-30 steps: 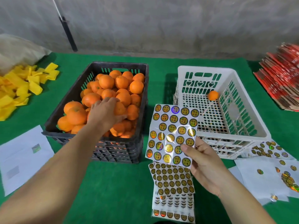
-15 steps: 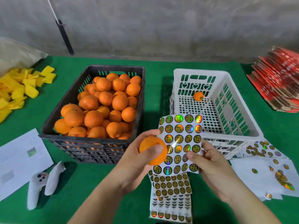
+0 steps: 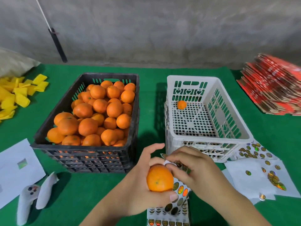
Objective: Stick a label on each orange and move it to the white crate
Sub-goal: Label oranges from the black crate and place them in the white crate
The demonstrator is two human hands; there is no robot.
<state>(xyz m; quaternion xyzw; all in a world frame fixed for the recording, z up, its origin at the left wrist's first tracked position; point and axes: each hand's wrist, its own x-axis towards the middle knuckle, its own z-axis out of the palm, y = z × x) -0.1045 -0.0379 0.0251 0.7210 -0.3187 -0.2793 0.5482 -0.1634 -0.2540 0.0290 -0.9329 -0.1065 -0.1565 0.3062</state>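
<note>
My left hand (image 3: pixel 141 185) grips one orange (image 3: pixel 160 178) low in the middle of the view, in front of both crates. My right hand (image 3: pixel 190 168) pinches the bent sticker sheet (image 3: pixel 179 190) right beside that orange, its fingertips at the sheet's top edge. More sticker sheets (image 3: pixel 167 216) lie on the cloth under my hands. The black crate (image 3: pixel 84 150) on the left is heaped with several oranges (image 3: pixel 97 118). The white crate (image 3: pixel 210 136) on the right holds a single orange (image 3: pixel 182 105) near its far left corner.
Loose sticker sheets and white backing papers (image 3: pixel 260 173) lie right of the white crate. A white controller (image 3: pixel 32 199) and white papers (image 3: pixel 16 168) sit at the front left. Yellow pieces (image 3: pixel 17 93) are far left, a red stack (image 3: pixel 275 88) far right, all on green cloth (image 3: pixel 151 98).
My left hand lifted an orange out of the black crate and brought it down to the sticker sheet. My right hand lowered the sheet and now pinches it beside the orange.
</note>
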